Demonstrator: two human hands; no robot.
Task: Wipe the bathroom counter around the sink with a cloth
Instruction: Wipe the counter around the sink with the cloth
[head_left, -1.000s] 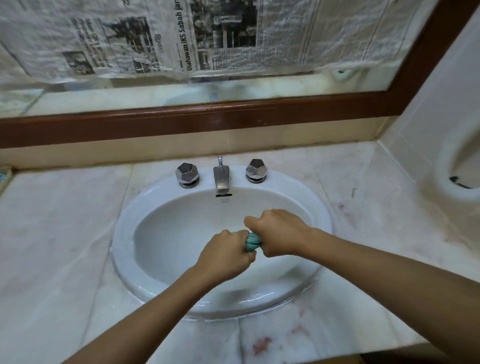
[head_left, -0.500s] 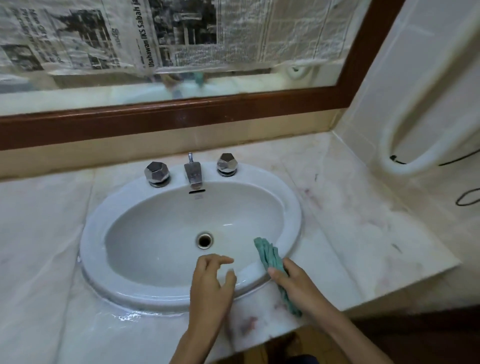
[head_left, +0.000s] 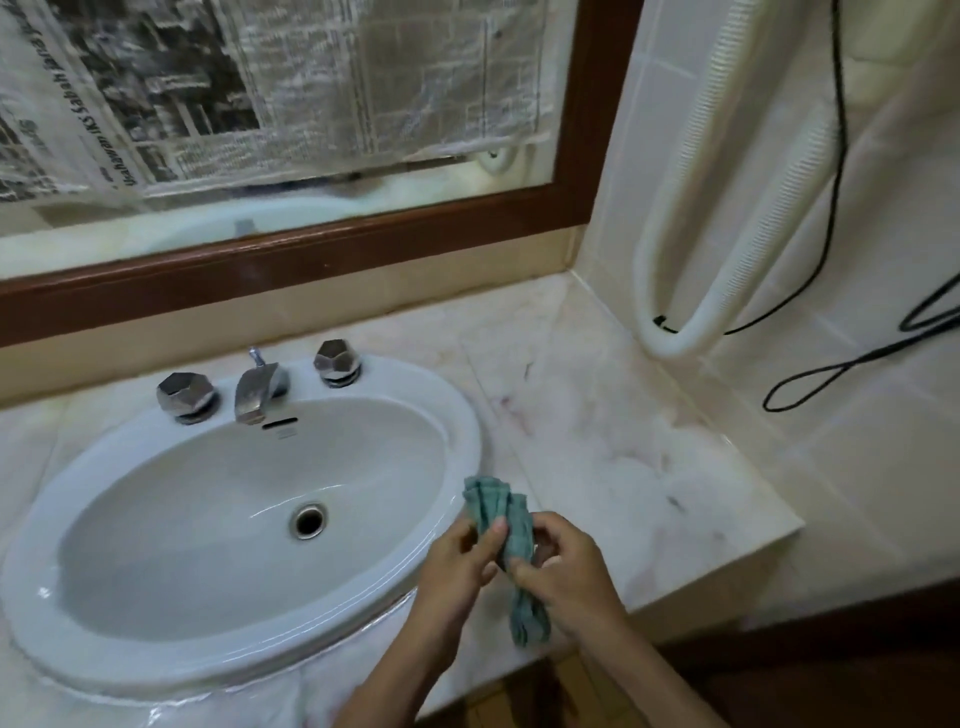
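A crumpled teal cloth (head_left: 506, 519) hangs bunched lengthwise over the counter's front edge, just right of the white oval sink (head_left: 452, 415). My left hand (head_left: 460, 558) pinches its upper part from the left. My right hand (head_left: 563, 566) grips its middle from the right, and the cloth's tail dangles below that hand. The pale marble counter (head_left: 623, 447) runs around the sink and ends at a wall on the right.
A chrome tap (head_left: 254, 389) with two faceted knobs (head_left: 186, 396) (head_left: 336, 362) stands behind the bowl. A wood-framed mirror (head_left: 363, 244) covered with newspaper is above. A white ribbed hose (head_left: 691, 332) and black cable (head_left: 831, 369) hang on the tiled right wall.
The two hands wrung the cloth over the bowl, then moved right. My left hand, free half a second ago, now holds the cloth too. The view has shifted right.
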